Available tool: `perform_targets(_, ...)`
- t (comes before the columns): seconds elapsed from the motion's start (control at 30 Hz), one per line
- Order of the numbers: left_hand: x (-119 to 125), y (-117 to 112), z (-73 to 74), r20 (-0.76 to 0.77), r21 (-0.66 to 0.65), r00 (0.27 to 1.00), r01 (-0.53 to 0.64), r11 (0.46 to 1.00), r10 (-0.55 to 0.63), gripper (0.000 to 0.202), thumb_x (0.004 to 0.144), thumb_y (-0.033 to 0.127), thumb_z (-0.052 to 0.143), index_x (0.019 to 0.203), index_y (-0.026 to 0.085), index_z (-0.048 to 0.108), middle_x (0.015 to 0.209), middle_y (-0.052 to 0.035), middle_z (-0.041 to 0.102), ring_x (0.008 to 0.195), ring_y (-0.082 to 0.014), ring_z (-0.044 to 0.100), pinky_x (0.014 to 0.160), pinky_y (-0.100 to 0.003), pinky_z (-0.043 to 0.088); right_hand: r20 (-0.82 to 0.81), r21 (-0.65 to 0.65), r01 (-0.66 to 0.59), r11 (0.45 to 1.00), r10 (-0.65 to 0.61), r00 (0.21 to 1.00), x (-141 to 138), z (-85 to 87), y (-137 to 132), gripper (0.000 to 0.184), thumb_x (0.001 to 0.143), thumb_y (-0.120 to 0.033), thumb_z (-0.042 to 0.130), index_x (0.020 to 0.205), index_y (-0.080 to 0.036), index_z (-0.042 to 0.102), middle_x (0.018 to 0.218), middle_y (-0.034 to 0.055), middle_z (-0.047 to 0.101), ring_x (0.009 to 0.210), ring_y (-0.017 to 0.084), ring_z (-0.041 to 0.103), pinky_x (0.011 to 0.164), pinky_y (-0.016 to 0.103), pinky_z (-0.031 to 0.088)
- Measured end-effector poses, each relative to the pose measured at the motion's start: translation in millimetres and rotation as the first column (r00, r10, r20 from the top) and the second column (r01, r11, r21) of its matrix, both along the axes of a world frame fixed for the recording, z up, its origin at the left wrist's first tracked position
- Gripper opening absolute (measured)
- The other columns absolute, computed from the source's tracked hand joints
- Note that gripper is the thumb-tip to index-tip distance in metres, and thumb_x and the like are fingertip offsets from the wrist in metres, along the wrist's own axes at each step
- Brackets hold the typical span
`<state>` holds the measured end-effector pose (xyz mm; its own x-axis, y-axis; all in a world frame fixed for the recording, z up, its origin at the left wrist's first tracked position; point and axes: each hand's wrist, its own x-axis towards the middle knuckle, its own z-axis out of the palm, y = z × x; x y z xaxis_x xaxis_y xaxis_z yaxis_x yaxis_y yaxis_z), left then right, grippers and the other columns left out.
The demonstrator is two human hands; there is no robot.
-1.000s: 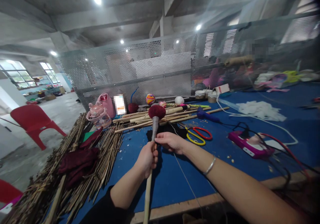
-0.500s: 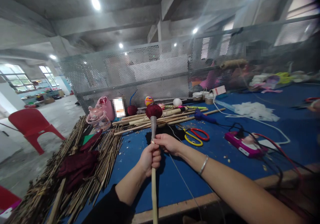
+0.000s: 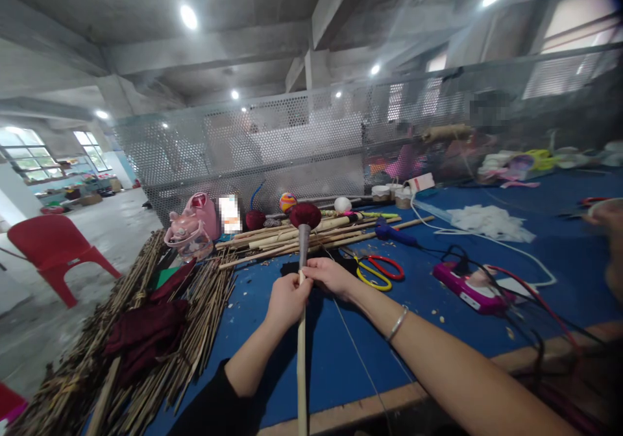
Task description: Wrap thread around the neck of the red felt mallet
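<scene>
Two hands: both meet on one stick point(image 3: 302, 371), held upright over the blue table point(image 3: 341, 358)
Left grip: the left hand point(image 3: 287, 300) is closed in a fist around the stick, just under its grey wrap point(image 3: 304, 248)
Right grip: the right hand point(image 3: 331, 275) comes in from the stick's right side with its fingers bent and pinched against the wood, touching the left hand; whether they also pinch the thread cannot be told
Stick: bare pale wood runs from the hands down to the bottom edge of the view; above the hands sit the grey wrap and a dark red ball head point(image 3: 305, 215)
Thread: a thin line point(image 3: 355, 351) slants from the right hand down to the right of the stick
Bracelet: a silver band point(image 3: 398, 324) on the right wrist, right of the stick
Scissors: a yellow and red pair point(image 3: 377, 270) lying flat, near the stick on its right
Pink device: a flat case point(image 3: 467, 290) with dark cables, further right of the stick
Loose sticks: a row point(image 3: 311, 235) lying across the table behind the stick
Twigs: a heap point(image 3: 204, 306) left of the stick, with dark red cloth point(image 3: 143, 335) on it
Other person: a blurred hand point(image 3: 610, 228) at the far right, well apart from the stick
</scene>
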<state>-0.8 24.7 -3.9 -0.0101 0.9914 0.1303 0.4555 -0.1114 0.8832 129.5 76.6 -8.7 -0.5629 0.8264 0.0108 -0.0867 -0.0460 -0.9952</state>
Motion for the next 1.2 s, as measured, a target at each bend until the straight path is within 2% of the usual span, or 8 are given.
perform_targets(0.27, 4, -18, -2.2, 0.539, -0.21, 0.828, 0.309, 0.928, -0.154, 0.043, 0.076, 0.056, 0.041, 0.074, 0.014, 0.052, 0.047, -0.0038, 0.057, 0.036, -0.0134, 0.05, 0.039, -0.022, 0.035, -0.129, -0.071, -0.237, 0.969, 0.226, 0.965, 3, -2.8, -1, 0.034, 0.069, -0.044, 0.065, 0.079, -0.013, 0.054, 0.048, -0.0047, 0.049, 0.036, 0.004, 0.036, 0.036, 0.017, 0.016)
perform_targets(0.37, 1, -17, -1.5, 0.448, -0.224, 0.876, 0.303, 0.927, -0.178, 0.044, 0.076, 0.055, 0.04, 0.068, 0.014, 0.053, 0.051, -0.0049, 0.057, 0.041, -0.0126, 0.051, 0.042, -0.023, 0.037, -0.089, -0.037, -0.152, 0.988, 0.148, 0.985, 3, -4.9, 0, 0.033, 0.068, -0.044, 0.064, 0.071, -0.014, 0.051, 0.045, -0.0066, 0.044, 0.033, 0.003, 0.029, 0.035, 0.018, 0.014)
perform_targets(0.5, -7, -13, -4.8, 0.131, -0.008, 0.989, 0.063, 0.998, -0.061, 0.033, 0.066, 0.044, 0.062, 0.058, 0.016, 0.049, 0.049, 0.0032, 0.048, 0.044, -0.0068, 0.042, 0.046, -0.018, 0.031, -0.017, -0.015, -0.01, 1.0, 0.01, 1.0, 2, -6.7, 2, 0.032, 0.065, -0.04, 0.068, 0.066, -0.015, 0.048, 0.043, -0.0092, 0.037, 0.034, 0.002, 0.023, 0.035, 0.019, 0.011)
perform_targets(0.57, -10, -11, -5.1, 0.082, 0.021, 0.995, 0.061, 0.998, -0.062, 0.033, 0.064, 0.042, 0.064, 0.055, 0.016, 0.047, 0.048, 0.0044, 0.046, 0.045, -0.006, 0.038, 0.045, -0.018, 0.03, -0.012, -0.006, -0.005, 1.0, 0.005, 1.0, 1, -7.1, 3, 0.033, 0.064, -0.041, 0.068, 0.066, -0.014, 0.048, 0.046, -0.0076, 0.04, 0.036, 0.003, 0.027, 0.036, 0.019, 0.013)
perform_targets(0.77, -10, -11, 1.6, 0.358, -0.233, 0.921, 0.248, 0.94, -0.154, 0.038, 0.065, 0.05, 0.062, 0.062, 0.014, 0.051, 0.049, 0.0014, 0.05, 0.04, -0.0061, 0.041, 0.041, -0.019, 0.031, 0.029, 0.004, -0.034, 0.999, 0.034, 0.999, 3, -2.5, -1, 0.033, 0.071, -0.045, 0.061, 0.076, -0.014, 0.052, 0.042, -0.0104, 0.033, 0.033, 0.003, 0.019, 0.034, 0.02, 0.009)
perform_targets(0.9, -10, -11, -1.2, 0.481, -0.264, 0.855, 0.351, 0.898, -0.193, 0.046, 0.066, 0.056, 0.06, 0.078, 0.012, 0.055, 0.058, -0.0029, 0.058, 0.042, -0.0085, 0.048, 0.043, -0.021, 0.038, 0.005, 0.004, -0.073, 0.997, 0.073, 0.997, 5, -0.7, -2, 0.033, 0.073, -0.047, 0.058, 0.077, -0.015, 0.05, 0.041, -0.0111, 0.031, 0.032, 0.003, 0.017, 0.034, 0.02, 0.008)
perform_targets(1.07, -12, -5, -12.7, 0.308, -0.124, 0.939, 0.196, 0.973, -0.15, 0.039, 0.081, 0.049, 0.042, 0.08, 0.013, 0.055, 0.054, -0.0003, 0.054, 0.039, -0.0078, 0.047, 0.037, -0.018, 0.034, -0.042, 0.023, -0.024, 0.999, 0.025, 0.999, 1, -7.2, 1, 0.036, 0.069, -0.047, 0.064, 0.067, -0.015, 0.047, 0.045, -0.0083, 0.037, 0.038, 0.004, 0.025, 0.038, 0.02, 0.015)
perform_targets(1.2, -18, 2, -15.7, 0.304, -0.04, 0.951, -0.046, 0.998, 0.056, 0.045, 0.081, 0.024, 0.039, 0.126, 0.022, 0.033, 0.104, -0.0099, 0.059, 0.044, -0.008, 0.056, 0.038, -0.02, 0.041, -0.098, 0.033, -0.034, 0.999, 0.037, 0.994, -1, -11.6, 3, 0.036, 0.066, -0.046, 0.066, 0.072, -0.013, 0.051, 0.053, -0.0049, 0.045, 0.046, 0.005, 0.032, 0.044, 0.021, 0.02)
